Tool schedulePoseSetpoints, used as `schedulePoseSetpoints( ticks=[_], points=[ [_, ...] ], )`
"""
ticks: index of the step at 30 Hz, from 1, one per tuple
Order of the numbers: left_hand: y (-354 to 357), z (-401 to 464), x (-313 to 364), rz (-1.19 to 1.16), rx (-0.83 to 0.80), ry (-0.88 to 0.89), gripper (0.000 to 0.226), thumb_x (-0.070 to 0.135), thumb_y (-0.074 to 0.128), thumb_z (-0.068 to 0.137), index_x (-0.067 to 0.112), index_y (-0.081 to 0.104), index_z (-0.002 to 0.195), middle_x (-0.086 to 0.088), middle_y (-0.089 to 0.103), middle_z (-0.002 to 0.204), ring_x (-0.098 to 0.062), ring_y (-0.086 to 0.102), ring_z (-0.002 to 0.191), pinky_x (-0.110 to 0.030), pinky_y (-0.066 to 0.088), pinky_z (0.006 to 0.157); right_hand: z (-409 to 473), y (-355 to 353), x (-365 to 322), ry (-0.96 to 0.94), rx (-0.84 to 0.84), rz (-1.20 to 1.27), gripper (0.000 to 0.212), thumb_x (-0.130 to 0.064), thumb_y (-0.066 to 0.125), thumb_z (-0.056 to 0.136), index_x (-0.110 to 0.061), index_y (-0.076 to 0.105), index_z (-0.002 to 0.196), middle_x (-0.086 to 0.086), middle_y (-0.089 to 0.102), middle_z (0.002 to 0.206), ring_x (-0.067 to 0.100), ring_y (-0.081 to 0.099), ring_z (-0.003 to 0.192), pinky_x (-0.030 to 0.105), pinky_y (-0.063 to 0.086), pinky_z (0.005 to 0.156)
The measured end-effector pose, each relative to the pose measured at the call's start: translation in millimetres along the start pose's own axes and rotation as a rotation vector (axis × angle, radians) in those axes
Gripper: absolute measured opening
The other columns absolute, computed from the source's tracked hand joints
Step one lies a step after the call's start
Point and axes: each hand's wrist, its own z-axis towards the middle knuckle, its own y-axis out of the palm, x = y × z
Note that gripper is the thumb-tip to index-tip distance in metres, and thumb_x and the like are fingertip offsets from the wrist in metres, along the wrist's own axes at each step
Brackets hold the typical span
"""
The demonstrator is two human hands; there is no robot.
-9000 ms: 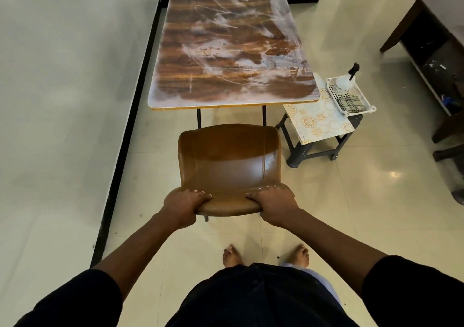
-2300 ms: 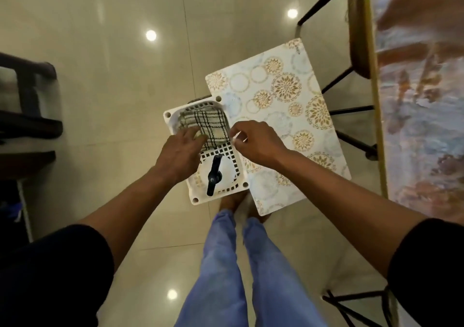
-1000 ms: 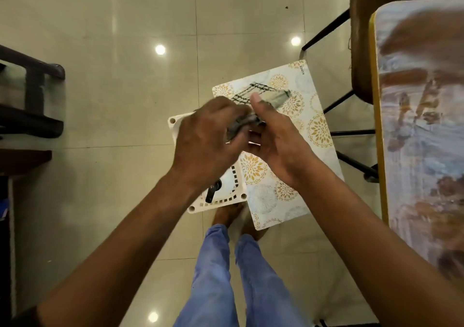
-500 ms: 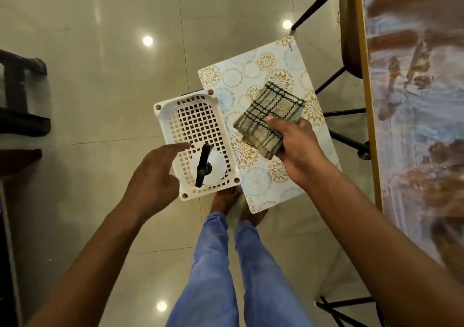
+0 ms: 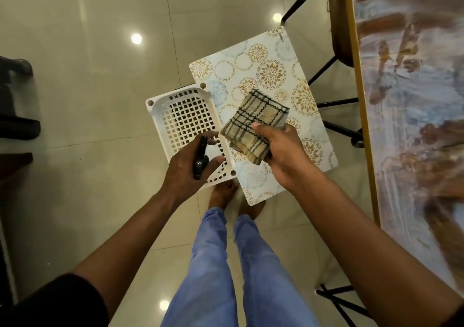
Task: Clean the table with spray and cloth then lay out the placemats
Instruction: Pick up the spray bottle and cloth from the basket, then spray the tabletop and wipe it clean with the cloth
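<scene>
The head view looks straight down on blue trouser legs (image 5: 221,264) and bare feet on a shiny tiled floor (image 5: 95,63). Just beyond the feet, the left hand (image 5: 187,167) curls its fingers around the black trigger top of the spray bottle (image 5: 200,159), at the near end of the white basket (image 5: 160,116). The rest of the basket, beyond this hand, holds nothing; open floor lies to the left of it. The right hand (image 5: 281,151) grips the folded checked cloth (image 5: 253,126), thumb on top, above the patterned placemat (image 5: 271,73), which touches the basket's right side. Right of this hand, past black metal legs, runs the yellow edge of the smeared table (image 5: 411,100).
</scene>
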Motion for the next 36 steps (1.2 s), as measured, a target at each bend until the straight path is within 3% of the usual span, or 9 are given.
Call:
schedulePoseSetpoints(
  ticks=[2,6,8,11,15,20,29,33,36],
  points=[
    [1,1,5,-0.010,0.018,0.029,0.035,0.041,0.065,0.106,0.029,0.060,0.139,0.016,0.072,0.121,-0.016,0.068,0.078,-0.041,0.059,0.080,-7,0,-1,0.006,0.008,0.009,0.017,-0.009,0.065,0.098,-0.019,0.069,0.111,0.003,0.078,0.110,0.021,0.076,0.099,0.047,0.061,0.091],
    [-8,8,20,-0.071,0.013,0.039,0.031,0.030,0.060,0.109,0.018,0.066,0.137,0.009,0.073,0.131,-0.006,0.069,0.119,-0.035,0.056,0.099,-26,-3,-9,0.002,0.044,0.069,0.024,-0.008,0.067,0.096,-0.010,0.070,0.120,0.010,0.077,0.113,0.028,0.075,0.101,0.051,0.061,0.090],
    [-17,7,37,-0.154,0.032,0.071,0.032,0.027,0.060,0.108,0.011,0.065,0.136,0.000,0.072,0.131,-0.014,0.068,0.126,-0.038,0.055,0.105,-40,-7,-19,-0.010,0.058,0.095,0.018,-0.007,0.067,0.097,-0.013,0.071,0.113,0.008,0.078,0.110,0.025,0.076,0.099,0.046,0.062,0.089],
    [-35,-1,72,-0.279,0.029,0.147,0.024,0.017,0.060,0.107,0.005,0.062,0.127,-0.009,0.069,0.121,-0.028,0.066,0.121,-0.042,0.051,0.104,-60,-15,-32,-0.022,0.076,0.121,0.012,-0.007,0.067,0.097,-0.013,0.071,0.107,0.009,0.078,0.109,0.025,0.076,0.100,0.048,0.061,0.091],
    [-55,-14,124,-0.283,-0.002,0.220,0.012,0.016,0.058,0.107,0.009,0.063,0.116,-0.006,0.069,0.112,-0.027,0.068,0.110,-0.045,0.053,0.097,-97,-28,-53,-0.042,0.133,0.156,0.010,-0.008,0.070,0.095,-0.013,0.072,0.104,0.011,0.078,0.109,0.030,0.075,0.101,0.056,0.058,0.094],
    [-60,-28,176,-0.327,-0.031,0.237,0.023,0.036,0.059,0.107,0.014,0.067,0.111,-0.003,0.071,0.103,-0.034,0.071,0.101,-0.059,0.056,0.088,-154,-51,-76,-0.078,0.186,0.196,0.012,-0.010,0.069,0.096,-0.016,0.073,0.106,0.005,0.079,0.105,0.028,0.075,0.101,0.052,0.058,0.092],
    [-47,-50,262,-0.413,-0.306,0.348,0.029,0.035,0.063,0.102,0.007,0.069,0.104,-0.007,0.072,0.092,-0.035,0.073,0.088,-0.057,0.058,0.079,-252,-98,-73,-0.155,0.428,0.345,0.012,-0.011,0.068,0.098,-0.021,0.070,0.104,0.002,0.079,0.103,0.022,0.074,0.092,0.040,0.060,0.079],
    [-29,-58,295,-0.406,-0.457,0.391,0.035,0.040,0.065,0.100,0.006,0.070,0.099,-0.007,0.073,0.086,-0.029,0.078,0.085,-0.051,0.063,0.078,-291,-120,-55,-0.197,0.554,0.443,0.013,-0.011,0.069,0.097,-0.023,0.070,0.100,0.005,0.078,0.105,0.026,0.073,0.095,0.046,0.057,0.086],
    [-8,-61,309,-0.368,-0.590,0.456,0.026,0.037,0.068,0.100,0.012,0.074,0.105,-0.005,0.077,0.092,-0.030,0.079,0.089,-0.055,0.064,0.078,-315,-138,-41,-0.209,0.622,0.523,0.012,-0.013,0.068,0.098,-0.022,0.071,0.104,0.005,0.078,0.104,0.029,0.073,0.099,0.052,0.057,0.092]
  ],
)
